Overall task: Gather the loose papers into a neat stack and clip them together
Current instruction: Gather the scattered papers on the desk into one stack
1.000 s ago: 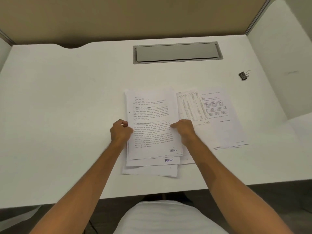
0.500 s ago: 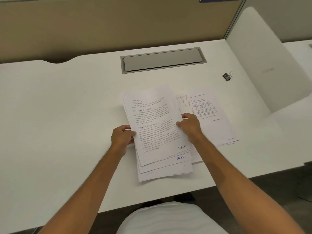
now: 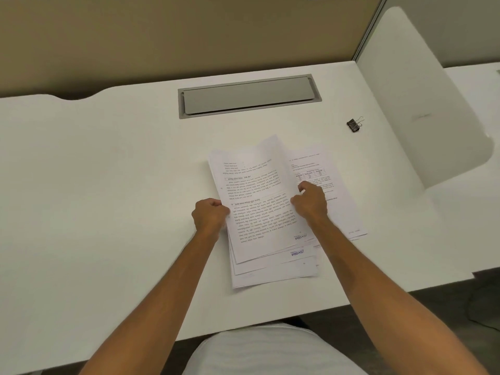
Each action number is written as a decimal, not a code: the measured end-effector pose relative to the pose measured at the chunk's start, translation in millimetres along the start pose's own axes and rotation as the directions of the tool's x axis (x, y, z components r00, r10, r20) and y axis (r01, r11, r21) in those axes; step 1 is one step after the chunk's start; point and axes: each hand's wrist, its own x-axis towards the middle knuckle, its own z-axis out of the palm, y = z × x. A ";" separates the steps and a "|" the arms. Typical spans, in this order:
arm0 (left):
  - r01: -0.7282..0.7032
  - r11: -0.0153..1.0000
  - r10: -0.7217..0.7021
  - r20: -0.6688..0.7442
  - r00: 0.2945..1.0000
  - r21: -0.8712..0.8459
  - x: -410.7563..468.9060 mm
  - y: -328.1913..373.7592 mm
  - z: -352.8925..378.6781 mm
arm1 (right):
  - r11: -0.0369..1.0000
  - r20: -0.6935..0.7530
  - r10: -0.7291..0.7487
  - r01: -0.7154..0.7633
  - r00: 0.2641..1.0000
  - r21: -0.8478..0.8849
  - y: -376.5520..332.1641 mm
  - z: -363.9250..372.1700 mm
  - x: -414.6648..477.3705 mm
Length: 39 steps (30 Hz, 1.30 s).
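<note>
Several printed white sheets form an uneven pile of papers (image 3: 257, 201) at the middle of the white desk (image 3: 108, 185). My left hand (image 3: 209, 216) grips the pile's left edge and my right hand (image 3: 311, 201) grips its right edge; the pile is turned slightly and its lower edges are staggered. More sheets with a table printed on them (image 3: 335, 185) lie flat to the right, partly under the pile and my right hand. A black binder clip (image 3: 354, 124) with silver handles lies alone at the far right of the desk.
A grey cable-tray lid (image 3: 249, 96) is set into the desk at the back. A tan partition (image 3: 189, 31) rises behind the desk and a white side divider (image 3: 422, 104) stands on the right. The front edge of the desk is close to my body.
Both hands have closed on the pile's side edges and turned it a little, its top end moving rightwards over the right-hand sheets. The camera view has shifted up and right.
</note>
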 end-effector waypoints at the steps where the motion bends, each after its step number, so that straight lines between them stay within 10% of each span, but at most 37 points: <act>1: 0.028 0.999 -0.028 0.000 1.000 -0.023 -0.8 0.6 1.3 | 1.000 0.014 -0.014 0.014 1.000 0.009 -0.9 -0.8 -1.7; 12: 0.168 0.983 -0.165 0.049 0.985 -0.073 8.3 -11.9 0.3 | 0.983 0.120 0.066 -0.085 0.991 0.164 6.9 5.5 4.0; 26: 0.015 0.987 0.004 0.117 0.993 -0.161 -11.1 11.8 3.4 | 0.935 0.115 0.039 -0.077 0.993 0.346 10.1 -36.0 23.8; 39: -0.053 0.999 0.051 0.146 0.988 0.008 -28.3 42.7 124.3 | 0.992 -0.086 0.086 -0.077 0.993 0.096 53.5 -101.2 78.0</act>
